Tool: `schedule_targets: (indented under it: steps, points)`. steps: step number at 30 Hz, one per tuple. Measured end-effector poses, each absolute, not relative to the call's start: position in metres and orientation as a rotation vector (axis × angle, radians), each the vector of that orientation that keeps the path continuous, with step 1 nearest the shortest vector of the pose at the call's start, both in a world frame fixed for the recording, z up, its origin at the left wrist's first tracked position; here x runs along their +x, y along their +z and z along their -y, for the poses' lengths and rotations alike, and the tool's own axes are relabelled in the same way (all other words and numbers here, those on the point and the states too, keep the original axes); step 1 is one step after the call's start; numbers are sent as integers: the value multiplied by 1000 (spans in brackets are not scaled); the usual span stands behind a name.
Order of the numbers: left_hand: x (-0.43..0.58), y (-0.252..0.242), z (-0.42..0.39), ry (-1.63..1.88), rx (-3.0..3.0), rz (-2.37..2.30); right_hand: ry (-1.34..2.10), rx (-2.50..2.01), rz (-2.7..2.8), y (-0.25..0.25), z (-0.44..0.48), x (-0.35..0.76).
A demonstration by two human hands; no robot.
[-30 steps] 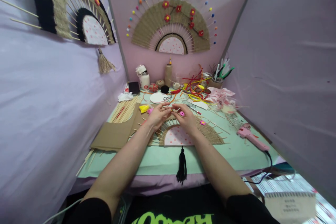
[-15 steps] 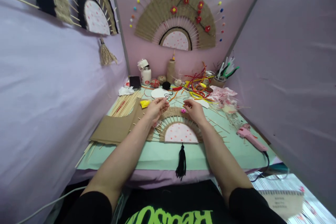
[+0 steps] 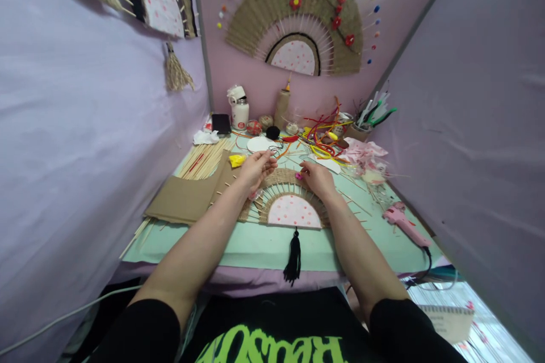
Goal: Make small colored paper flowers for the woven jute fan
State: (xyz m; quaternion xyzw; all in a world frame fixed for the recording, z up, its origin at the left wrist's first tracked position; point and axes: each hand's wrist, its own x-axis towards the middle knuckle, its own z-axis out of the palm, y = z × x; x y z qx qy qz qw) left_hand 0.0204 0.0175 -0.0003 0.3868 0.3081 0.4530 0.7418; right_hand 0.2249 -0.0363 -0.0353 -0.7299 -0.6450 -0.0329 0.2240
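A woven fan (image 3: 279, 177) with a pink-dotted white half-circle (image 3: 293, 211) lies on the green tabletop, its black tassel (image 3: 293, 258) hanging at the front. Above the fan's left part is my left hand (image 3: 258, 169), fingers curled together; whatever they grip is too small to name. Clear plastic with something pink (image 3: 255, 195) shows beneath that palm. My right hand (image 3: 315, 177) is closed at the fan's upper right edge, its fingertips on a small pink flower (image 3: 298, 176).
Brown cardboard (image 3: 181, 198) and thin sticks (image 3: 206, 157) lie left, near a yellow packet (image 3: 237, 160). Behind are a white bottle (image 3: 240, 112), a twine cone (image 3: 281, 109) and coloured pipe cleaners (image 3: 326, 136). A pink glue gun (image 3: 406, 224) rests right, its cord trailing over the edge.
The head view has shifted a little. My right fingertips have come down onto the pink flower, which showed uncovered beside them before. My left hand keeps nearly the same pose.
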Motion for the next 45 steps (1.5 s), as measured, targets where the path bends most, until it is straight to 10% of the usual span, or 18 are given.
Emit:
schedule_targets:
  steps: [45]
  points:
    - [18, 6, -15, 960, 854, -714, -317, -2209, 2014, -36, 66, 212]
